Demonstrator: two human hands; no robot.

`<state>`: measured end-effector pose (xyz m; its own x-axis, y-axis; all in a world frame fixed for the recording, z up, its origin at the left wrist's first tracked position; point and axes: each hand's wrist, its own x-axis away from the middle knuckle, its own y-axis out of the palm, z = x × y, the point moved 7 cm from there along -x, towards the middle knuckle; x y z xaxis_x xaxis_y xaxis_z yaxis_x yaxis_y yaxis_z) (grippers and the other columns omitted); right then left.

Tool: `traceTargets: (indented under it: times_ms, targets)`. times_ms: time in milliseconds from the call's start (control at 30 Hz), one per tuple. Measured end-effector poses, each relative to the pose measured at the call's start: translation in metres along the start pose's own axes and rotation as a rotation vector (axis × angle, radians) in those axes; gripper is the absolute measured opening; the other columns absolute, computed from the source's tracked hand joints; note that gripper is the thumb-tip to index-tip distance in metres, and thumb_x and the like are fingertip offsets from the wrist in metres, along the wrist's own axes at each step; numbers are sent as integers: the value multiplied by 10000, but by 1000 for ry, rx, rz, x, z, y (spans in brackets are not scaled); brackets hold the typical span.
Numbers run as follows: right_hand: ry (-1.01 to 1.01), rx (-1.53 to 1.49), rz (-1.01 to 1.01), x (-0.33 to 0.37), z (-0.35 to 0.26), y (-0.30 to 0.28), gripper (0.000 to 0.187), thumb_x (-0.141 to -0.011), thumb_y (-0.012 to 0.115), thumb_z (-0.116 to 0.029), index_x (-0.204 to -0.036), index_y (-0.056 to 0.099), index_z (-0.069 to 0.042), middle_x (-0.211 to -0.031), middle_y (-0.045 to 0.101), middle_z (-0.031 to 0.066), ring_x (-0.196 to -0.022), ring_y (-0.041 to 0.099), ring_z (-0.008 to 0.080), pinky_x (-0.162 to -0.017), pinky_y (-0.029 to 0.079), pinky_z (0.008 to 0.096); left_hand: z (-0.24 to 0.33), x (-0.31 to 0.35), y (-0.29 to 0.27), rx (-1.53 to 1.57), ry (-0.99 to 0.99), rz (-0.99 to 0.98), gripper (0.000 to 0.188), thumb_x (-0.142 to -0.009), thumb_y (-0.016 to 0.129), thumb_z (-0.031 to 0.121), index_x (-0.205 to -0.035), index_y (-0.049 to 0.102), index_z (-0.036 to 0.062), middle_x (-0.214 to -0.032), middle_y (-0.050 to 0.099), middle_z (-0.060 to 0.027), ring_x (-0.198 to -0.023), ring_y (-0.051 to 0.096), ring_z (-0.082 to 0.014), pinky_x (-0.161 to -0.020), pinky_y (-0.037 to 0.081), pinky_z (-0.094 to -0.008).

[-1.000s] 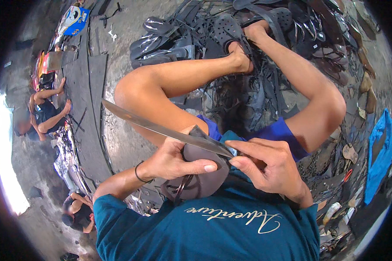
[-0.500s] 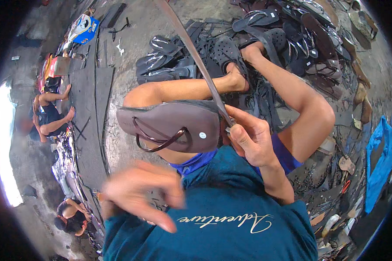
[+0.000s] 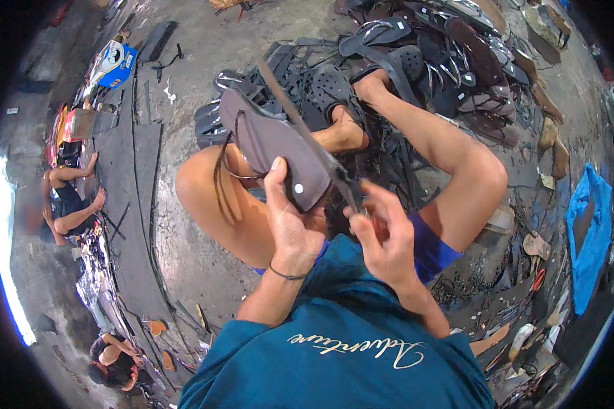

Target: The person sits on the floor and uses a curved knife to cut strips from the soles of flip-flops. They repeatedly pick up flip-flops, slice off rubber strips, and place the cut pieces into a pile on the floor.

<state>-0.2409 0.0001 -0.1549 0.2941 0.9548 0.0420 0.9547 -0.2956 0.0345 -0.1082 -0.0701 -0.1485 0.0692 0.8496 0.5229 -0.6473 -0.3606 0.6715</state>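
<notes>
A dark brown flip-flop sole with thin straps is held up over my bent knees. My left hand grips its near end, thumb on the sole beside a small white stud. My right hand is closed around the handle of a long thin blade that runs up and to the left along the sole's right edge. My bare legs are folded beneath, with one foot resting among dark sandals.
A heap of dark flip-flops and loose straps lies ahead on the concrete floor. Long black rubber sheets stretch along the left. One person sits at left, another at lower left. A blue cloth lies right.
My left hand came up from my lap and took hold of the sole's near end. The sole tilted from lying crosswise to pointing up and left. The blade stays in my right hand.
</notes>
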Motion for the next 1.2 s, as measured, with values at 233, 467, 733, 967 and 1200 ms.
traceTargets:
  times_ms: [233,467,733,967,1200]
  targets:
    - [-95,345,-54,59,15,-35,235,-829,728,-77,-1037,683,22,-871,702,133,-545,566,121,-508,455,235,5,-4,-50,-108,193,216,316,-911,636,296,-1136,576,82,-1034,650,-38,-879,652,-174,-770,556,-339]
    - [-23,355,-116,21,-7,0,226,-837,724,-81,-1032,682,25,-838,694,145,-556,613,136,-496,472,254,2,11,-91,-271,262,242,269,-927,594,251,-1106,568,53,-993,645,-54,-882,652,-165,-718,567,-323]
    - [-99,235,-195,-32,-12,47,229,-850,712,-116,-1024,681,29,-792,681,162,-550,622,168,-496,476,297,-3,28,-113,-363,178,180,401,-896,580,206,-1249,494,37,-1119,597,-82,-995,608,-189,-852,528,-348]
    - [73,259,-328,7,6,1,222,-847,712,-116,-1024,693,16,-741,670,130,-527,570,119,-495,445,268,1,26,-145,-276,123,217,424,-895,532,427,-1070,580,43,-830,645,-58,-640,631,-154,-547,534,-284]
    - [-76,256,-271,-12,8,35,224,-843,720,-118,-1035,700,-5,-805,686,130,-547,608,157,-517,476,270,7,36,-134,-356,43,148,442,-884,542,454,-1012,602,36,-686,622,-68,-496,598,-164,-425,508,-265]
